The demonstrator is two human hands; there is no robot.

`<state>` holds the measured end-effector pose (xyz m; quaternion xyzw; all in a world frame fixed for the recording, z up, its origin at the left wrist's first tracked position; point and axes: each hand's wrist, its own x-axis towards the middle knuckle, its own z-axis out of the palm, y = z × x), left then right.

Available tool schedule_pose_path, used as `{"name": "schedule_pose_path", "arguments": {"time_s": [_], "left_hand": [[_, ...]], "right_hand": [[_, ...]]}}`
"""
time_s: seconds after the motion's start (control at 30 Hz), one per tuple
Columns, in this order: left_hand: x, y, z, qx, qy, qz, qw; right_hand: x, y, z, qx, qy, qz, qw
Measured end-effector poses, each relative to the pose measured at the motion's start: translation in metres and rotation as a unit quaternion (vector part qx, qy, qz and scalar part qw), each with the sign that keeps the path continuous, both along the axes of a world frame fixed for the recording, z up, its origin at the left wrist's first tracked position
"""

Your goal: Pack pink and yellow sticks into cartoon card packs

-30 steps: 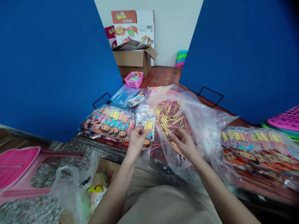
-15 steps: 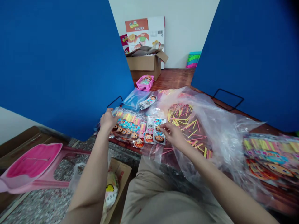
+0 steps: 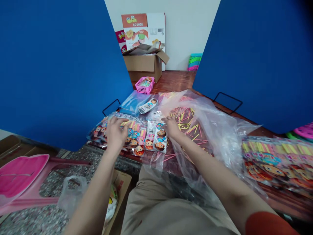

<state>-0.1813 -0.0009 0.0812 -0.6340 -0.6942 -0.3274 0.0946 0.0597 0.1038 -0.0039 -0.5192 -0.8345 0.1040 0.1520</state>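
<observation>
Orange-and-white carton (image 3: 134, 29): upright against the wall; "CC STICK" legible, barcode on the white side.
Filled packets (image 3: 134, 142): overlapping row on the table (image 3: 177, 78), in front of you and left of centre; cartoon faces and blue and pink lettering, too small to read with certainty.
White packets (image 3: 160, 138): flat, glossy, lying just right of that row; cartoon heads printed, wording not fully legible.
Right-hand packets (image 3: 274, 160): glossy, overlapping, at the table's right; lettering blurred.
Sticks (image 3: 188, 119): thin, straight, yellow and pink, strewn loose by the clear plastic bag (image 3: 215, 130), which is crumpled.
Brown carton (image 3: 140, 63): cardboard, flaps open.
Pink basket (image 3: 144, 87): perforated plastic, printed packets inside.
Your left hand (image 3: 117, 132): over the filled packets, fingers half bent, thumb apart from them; contact cannot be confirmed.
Your right hand (image 3: 171, 126): fingers curled at the upper edge of the white packets; you may be gripping, but I cannot tell.
Both hands: apart from each other, with packets between the 2.
</observation>
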Motion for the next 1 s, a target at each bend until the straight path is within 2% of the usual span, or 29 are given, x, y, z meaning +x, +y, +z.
{"name": "schedule_pose_path", "arguments": {"time_s": [0.13,0.27,0.4,0.53,0.63,0.73,0.8,0.83,0.87,0.93,1.0], "left_hand": [[0.041,-0.004,-0.013,-0.006,-0.076,-0.110,0.991],[0.074,-0.002,-0.035,-0.047,-0.127,-0.144,0.980],[0.102,-0.006,-0.050,-0.077,-0.142,-0.152,0.975],[0.108,-0.009,-0.059,-0.074,-0.166,-0.153,0.971],[0.100,-0.004,-0.064,-0.046,-0.231,-0.119,0.965],[0.095,0.003,-0.064,-0.019,-0.371,-0.098,0.923],[0.100,0.006,-0.059,-0.021,-0.480,-0.107,0.871],[0.104,0.006,-0.056,-0.027,-0.529,-0.114,0.841],[0.109,0.005,-0.054,-0.037,-0.569,-0.120,0.813],[0.121,-0.001,-0.050,-0.063,-0.615,-0.125,0.776],[0.134,-0.010,-0.051,-0.090,-0.612,-0.135,0.774]], "right_hand": [[0.008,0.003,-0.003,-0.001,0.021,-0.014,1.000],[0.005,0.003,-0.008,0.000,0.062,-0.043,0.997],[-0.008,0.010,-0.013,-0.037,0.177,-0.109,0.977],[-0.010,0.017,-0.009,-0.068,0.273,-0.130,0.951],[-0.002,0.011,0.000,-0.072,0.330,-0.122,0.933],[0.005,-0.016,0.013,-0.098,0.429,-0.078,0.895],[0.009,-0.042,0.021,-0.143,0.541,-0.008,0.829],[0.011,-0.057,0.024,-0.165,0.568,0.021,0.806],[0.013,-0.070,0.026,-0.180,0.577,0.037,0.796],[0.017,-0.094,0.027,-0.193,0.571,0.035,0.797],[0.024,-0.110,0.023,-0.196,0.570,0.013,0.798]]}}
